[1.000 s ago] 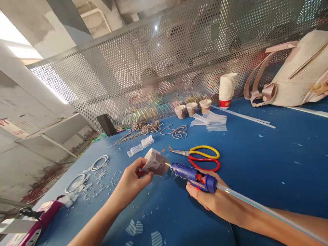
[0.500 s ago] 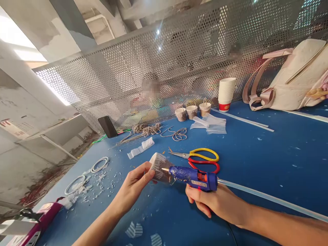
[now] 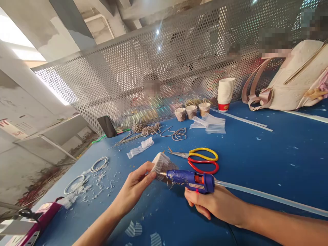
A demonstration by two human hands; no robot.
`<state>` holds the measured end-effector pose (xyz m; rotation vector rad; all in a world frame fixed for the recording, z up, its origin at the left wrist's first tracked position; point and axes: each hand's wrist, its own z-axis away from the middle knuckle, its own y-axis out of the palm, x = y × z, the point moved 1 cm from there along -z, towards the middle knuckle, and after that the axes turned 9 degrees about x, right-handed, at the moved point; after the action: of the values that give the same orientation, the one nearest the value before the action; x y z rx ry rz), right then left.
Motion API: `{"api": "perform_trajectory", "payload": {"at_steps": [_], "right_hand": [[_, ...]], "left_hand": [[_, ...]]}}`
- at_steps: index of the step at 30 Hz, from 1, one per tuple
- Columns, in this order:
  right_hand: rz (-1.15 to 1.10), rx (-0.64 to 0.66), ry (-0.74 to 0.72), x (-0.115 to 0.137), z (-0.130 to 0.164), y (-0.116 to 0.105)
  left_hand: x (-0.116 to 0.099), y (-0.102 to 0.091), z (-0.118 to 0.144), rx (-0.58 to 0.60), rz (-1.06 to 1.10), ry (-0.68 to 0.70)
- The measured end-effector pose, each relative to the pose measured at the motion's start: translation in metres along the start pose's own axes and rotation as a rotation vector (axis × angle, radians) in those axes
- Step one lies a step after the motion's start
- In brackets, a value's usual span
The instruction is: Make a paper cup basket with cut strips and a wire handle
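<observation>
My left hand [image 3: 139, 179] pinches the small cup [image 3: 162, 162] near its rim between thumb and fingers, holding it tilted above the blue table [image 3: 256, 153], its pale mouth facing up and left. My right hand [image 3: 217, 203] is wrapped around the handle of the blue glue gun [image 3: 179, 176], with a long clear glue stick [image 3: 256, 194] running out of its back. The gun's tip lies over the cup's grey, ribbed side, close to my left thumb; whether it touches, or whether I am squeezing the trigger, I cannot tell. I take the step in hand to be putting glue on that outer wall. The next move, I judge, calls for a steady pinch and a small turn of the cup, with my thumb clear of the hot tip. Just beyond the gun lie the scissors [image 3: 189, 155], blades pointing left; farther back stand three small cups [image 3: 180, 114].
</observation>
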<state>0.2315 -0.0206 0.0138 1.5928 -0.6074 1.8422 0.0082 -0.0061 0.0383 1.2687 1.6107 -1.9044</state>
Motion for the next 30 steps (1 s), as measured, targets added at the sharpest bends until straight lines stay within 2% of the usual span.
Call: {"api": "perform_trajectory", "payload": {"at_steps": [15,20,30], "right_hand": [[0.098,-0.039,0.071,-0.0061,-0.0008,0.0009],[0.127,-0.057,0.081,-0.0044,0.0007,0.0006],[0.083,-0.060,0.023,-0.0089,0.0009,0.0005]], "left_hand": [[0.0017,0.0018,0.0005,-0.011,-0.008,-0.036],[0.0058,0.0032,0.0026,-0.076,0.073,-0.054],[-0.0009,0.0034,0.0007,-0.103,0.145,-0.057]]}}
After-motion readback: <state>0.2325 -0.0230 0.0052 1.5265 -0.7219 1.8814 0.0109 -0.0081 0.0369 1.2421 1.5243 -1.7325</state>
